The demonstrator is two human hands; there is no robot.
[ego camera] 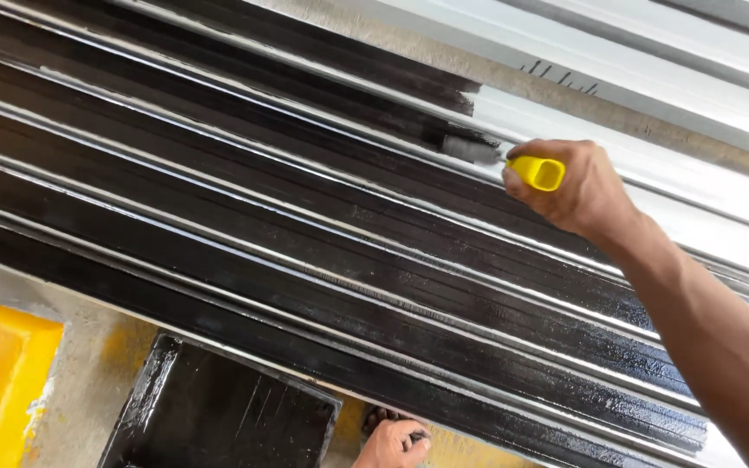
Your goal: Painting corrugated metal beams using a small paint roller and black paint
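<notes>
Nearest, a black paint tray [218,416] with a glossy wet floor sits beside a yellow block [2,381]. The left hand [392,444] rests low by the tray, mostly cut off; its grip cannot be told. Beyond lie long square metal tubes [305,251], shiny black where painted, pale grey farther out. The right hand [578,186] is wrapped around a yellow-handled roller [500,160], pressed on the paint's edge.

Metal workshop (half-painted steel tubes [305,251])
</notes>
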